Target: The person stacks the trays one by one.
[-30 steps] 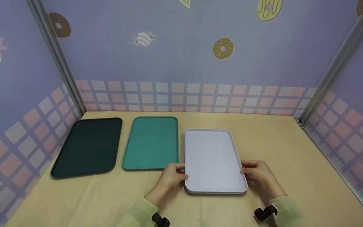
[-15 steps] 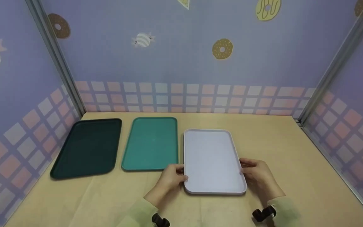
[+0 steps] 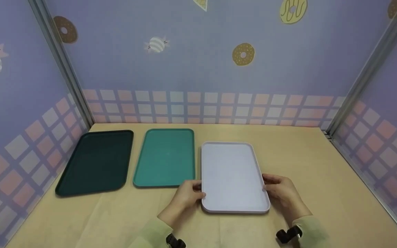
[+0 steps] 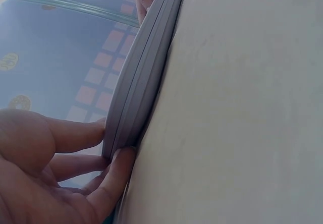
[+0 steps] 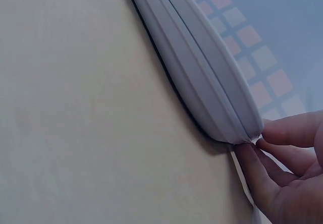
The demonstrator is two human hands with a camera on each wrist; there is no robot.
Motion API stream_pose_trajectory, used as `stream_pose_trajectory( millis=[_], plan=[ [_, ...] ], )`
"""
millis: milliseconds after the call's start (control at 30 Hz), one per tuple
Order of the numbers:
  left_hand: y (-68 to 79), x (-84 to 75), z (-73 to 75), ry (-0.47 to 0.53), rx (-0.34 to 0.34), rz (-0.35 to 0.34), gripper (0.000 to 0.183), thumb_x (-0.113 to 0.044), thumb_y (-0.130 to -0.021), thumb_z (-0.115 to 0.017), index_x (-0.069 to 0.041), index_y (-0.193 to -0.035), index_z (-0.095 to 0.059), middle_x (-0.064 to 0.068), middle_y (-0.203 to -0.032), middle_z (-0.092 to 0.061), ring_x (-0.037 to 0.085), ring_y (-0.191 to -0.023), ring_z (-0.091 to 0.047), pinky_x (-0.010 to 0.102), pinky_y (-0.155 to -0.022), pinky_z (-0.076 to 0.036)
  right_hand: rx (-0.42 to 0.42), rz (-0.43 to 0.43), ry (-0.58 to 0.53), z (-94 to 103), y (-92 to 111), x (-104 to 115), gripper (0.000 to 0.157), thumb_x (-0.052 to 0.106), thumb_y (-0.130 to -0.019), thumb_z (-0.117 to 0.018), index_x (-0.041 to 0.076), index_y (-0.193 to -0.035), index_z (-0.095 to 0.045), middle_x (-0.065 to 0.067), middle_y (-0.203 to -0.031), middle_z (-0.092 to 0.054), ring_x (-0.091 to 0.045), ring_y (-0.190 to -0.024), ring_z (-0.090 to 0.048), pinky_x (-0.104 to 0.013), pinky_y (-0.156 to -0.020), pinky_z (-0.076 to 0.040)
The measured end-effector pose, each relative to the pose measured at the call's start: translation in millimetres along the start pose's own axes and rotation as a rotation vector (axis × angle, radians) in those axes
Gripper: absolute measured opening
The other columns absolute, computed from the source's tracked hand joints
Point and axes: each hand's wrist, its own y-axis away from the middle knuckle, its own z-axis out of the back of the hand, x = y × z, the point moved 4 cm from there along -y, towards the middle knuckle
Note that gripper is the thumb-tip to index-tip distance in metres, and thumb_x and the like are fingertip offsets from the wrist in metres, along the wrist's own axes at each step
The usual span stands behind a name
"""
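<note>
A stack of white trays [image 3: 231,175] lies lengthwise on the table, a little right of the middle. Its layered edges [image 4: 136,77] show in the left wrist view, lying flush or nearly so. My left hand [image 3: 185,194] grips the near part of the stack's left side, thumb on the top rim and fingers against the side. On the opposite side my right hand [image 3: 283,191] pinches the edge the same way. The right wrist view shows the thumb and fingers [image 5: 290,130] at a corner of the stacked trays [image 5: 202,67].
A green tray [image 3: 165,158] lies left of the white stack, a narrow gap between them. Further left is a dark green tray [image 3: 97,163], slightly turned, near the left wall. Patterned walls [image 3: 198,69] enclose the back and sides of the table [image 3: 298,151].
</note>
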Motion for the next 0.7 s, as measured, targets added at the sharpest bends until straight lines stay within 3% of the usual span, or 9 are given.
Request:
stream_pose_trajectory(
  millis=[233, 433, 600, 700],
  plan=[
    [-0.2, -1.1, 2.1, 0.018, 0.041, 0.001, 0.035, 0.003, -0.089, -0.073, 0.006, -0.124, -0.07, 0.018, -0.109, -0.072, 0.023, -0.099, -0.064, 0.039, -0.087, -0.058, 0.016, 0.014, -0.028, -0.2, 0.7, 0.6, 0.055, -0.009, -0.087, -0.066, -0.015, -0.141, -0.053, -0.025, -0.132, -0.066, -0.012, -0.101, -0.065, -0.019, -0.08, -0.058],
    [-0.8, -0.6, 4.5, 0.058, 0.089, 0.052, 0.024, 0.004, -0.089, -0.073, 0.005, -0.113, -0.072, 0.012, -0.097, -0.069, 0.014, -0.083, -0.06, 0.031, -0.074, -0.06, 0.036, 0.029, -0.055, -0.6, 1.5, 0.9, 0.056, -0.01, -0.086, -0.066, -0.017, -0.14, -0.051, -0.026, -0.132, -0.066, -0.01, -0.1, -0.065, -0.018, -0.081, -0.058],
    [0.0, 1.4, 13.9, 0.129, 0.112, 0.14, 0.045, -0.001, -0.093, -0.071, 0.009, -0.135, -0.061, 0.014, -0.106, -0.069, 0.015, -0.086, -0.066, 0.034, -0.077, -0.063, 0.021, 0.03, -0.042, -0.4, 1.2, 1.4, 0.056, -0.01, -0.086, -0.067, -0.016, -0.14, -0.052, -0.025, -0.131, -0.067, -0.01, -0.099, -0.064, -0.018, -0.08, -0.057],
    [0.3, 3.1, 28.9, 0.144, 0.092, 0.164, 0.054, -0.005, -0.095, -0.07, 0.011, -0.143, -0.052, 0.017, -0.113, -0.071, 0.021, -0.091, -0.071, 0.037, -0.079, -0.063, 0.015, 0.037, -0.037, -0.3, 0.4, 1.5, 0.056, -0.011, -0.085, -0.066, -0.017, -0.139, -0.053, -0.025, -0.131, -0.067, -0.01, -0.099, -0.064, -0.018, -0.079, -0.057]
  ],
)
